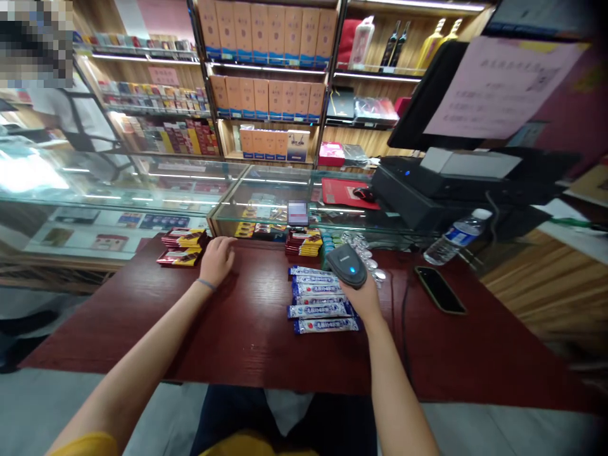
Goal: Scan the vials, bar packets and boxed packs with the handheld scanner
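Note:
My left hand (219, 261) rests at the far edge of the dark red table, its fingers loosely bent and holding nothing that I can see. Just left of it lie stacked red-and-yellow snack packets (183, 246). In my right hand (365, 296) is a black barcode scanner (349, 265) with a lit blue light. Beneath and left of the scanner, several blue-and-white stick packs (325, 308) lie in a column. Another pile of red-and-yellow packets (304, 243) sits behind them. Several silver-topped small items (363, 249) are partly hidden by the scanner.
A phone (441, 289) and a water bottle (458, 237) are on the right of the table (237, 342). A glass display counter (266, 190) borders the far edge. A black monitor (427, 95) and printer-like machine (460, 183) stand back right. A person (80, 120) is at far left.

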Demonstrator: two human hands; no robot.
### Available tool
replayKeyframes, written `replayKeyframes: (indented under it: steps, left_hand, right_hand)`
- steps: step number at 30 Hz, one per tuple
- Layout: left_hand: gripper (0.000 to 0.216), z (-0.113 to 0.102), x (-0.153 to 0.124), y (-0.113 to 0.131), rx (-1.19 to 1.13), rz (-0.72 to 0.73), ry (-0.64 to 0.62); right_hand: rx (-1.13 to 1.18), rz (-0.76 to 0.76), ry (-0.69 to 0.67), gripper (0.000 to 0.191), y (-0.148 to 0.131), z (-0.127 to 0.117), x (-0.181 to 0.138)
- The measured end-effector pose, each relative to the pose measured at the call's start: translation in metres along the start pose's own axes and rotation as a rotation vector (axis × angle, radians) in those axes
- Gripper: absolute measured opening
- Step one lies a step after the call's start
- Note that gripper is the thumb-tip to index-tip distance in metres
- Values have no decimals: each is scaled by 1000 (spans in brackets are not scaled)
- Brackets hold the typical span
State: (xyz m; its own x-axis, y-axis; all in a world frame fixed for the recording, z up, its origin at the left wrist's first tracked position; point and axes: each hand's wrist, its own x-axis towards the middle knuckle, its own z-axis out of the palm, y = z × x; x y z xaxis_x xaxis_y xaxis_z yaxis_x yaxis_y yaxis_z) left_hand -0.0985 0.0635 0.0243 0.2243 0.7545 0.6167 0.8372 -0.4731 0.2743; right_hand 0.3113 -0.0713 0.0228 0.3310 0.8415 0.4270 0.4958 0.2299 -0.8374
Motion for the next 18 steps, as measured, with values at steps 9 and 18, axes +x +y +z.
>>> replayKeyframes:
  steps: [9,18]
  left_hand:
    - [35,68,38,113,-208,250,-25]
    - [53,108,58,161,-231,390,-142]
  right_hand:
    - [-12,3,40,58,3,-7,2]
    - [51,20,48,59,9,-6,6]
